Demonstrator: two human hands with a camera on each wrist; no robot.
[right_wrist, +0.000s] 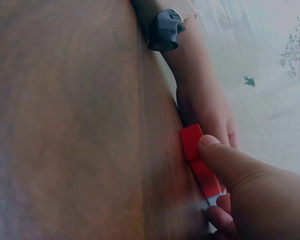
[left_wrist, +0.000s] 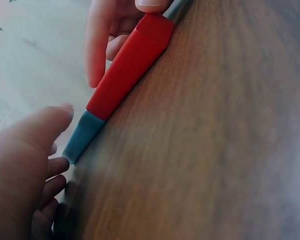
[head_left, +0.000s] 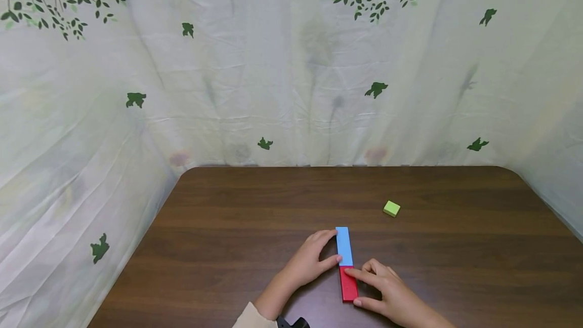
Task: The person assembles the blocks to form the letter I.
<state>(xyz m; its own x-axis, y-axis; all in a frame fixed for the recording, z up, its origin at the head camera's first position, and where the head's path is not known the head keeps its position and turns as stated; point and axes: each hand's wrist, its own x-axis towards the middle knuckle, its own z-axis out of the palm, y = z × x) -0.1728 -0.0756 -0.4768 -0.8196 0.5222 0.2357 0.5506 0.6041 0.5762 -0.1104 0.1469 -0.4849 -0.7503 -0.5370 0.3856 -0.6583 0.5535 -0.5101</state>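
Note:
A blue block (head_left: pixel 344 247) and a red block (head_left: pixel 348 287) lie end to end on the brown table, the blue one farther away. My left hand (head_left: pixel 306 262) is at the blue block's left side, a fingertip at its far corner and the thumb by its near end. From the right, my right hand (head_left: pixel 387 290) holds the red block, index finger over its far part and thumb at its near right corner. In the right wrist view that thumb presses against the red block (right_wrist: pixel 192 142). Part of the blue block (left_wrist: pixel 82 135) shows in the left wrist view.
Farther back on the table (head_left: pixel 237 201) lies a small light green block (head_left: pixel 391 209). A pale curtain (head_left: pixel 291 65) with leaf prints hangs behind the table and at its sides. A black strap (right_wrist: pixel 165 30) is on my left wrist.

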